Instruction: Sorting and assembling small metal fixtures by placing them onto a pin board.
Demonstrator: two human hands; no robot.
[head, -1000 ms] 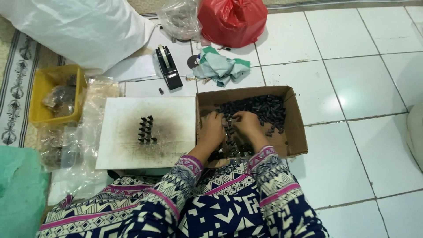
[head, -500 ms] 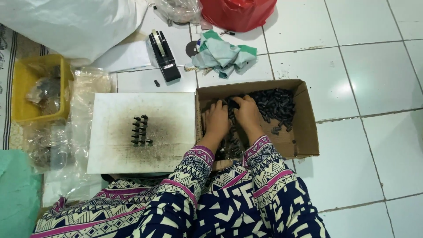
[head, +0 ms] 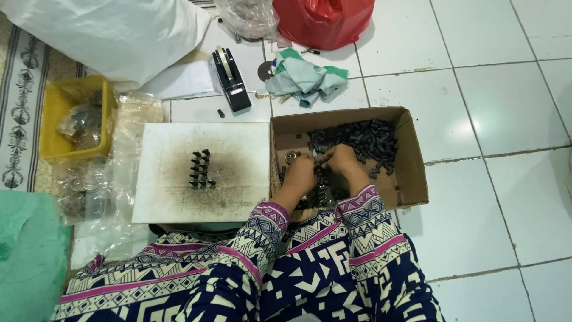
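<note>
Both my hands reach into an open cardboard box (head: 411, 173) on the tiled floor. My left hand (head: 300, 174) and my right hand (head: 342, 161) meet fingertip to fingertip over the box floor. They are pinched together on small black parts. A heap of the same small black parts (head: 360, 138) fills the box's far half. Left of the box lies a white board (head: 238, 149) smudged dark in its middle. Several black parts (head: 201, 169) stand on it in two short rows.
A black tape dispenser (head: 229, 80) and a green-and-white cloth (head: 305, 77) lie beyond the box. A red plastic bag (head: 325, 21) and a white sack (head: 113, 33) sit farther back. A yellow tray (head: 53, 113) and clear plastic bags (head: 89, 185) are at the left.
My hands stay inside the box, working close together among the black parts. The view has shifted slightly; the rows on the white board look the same.
</note>
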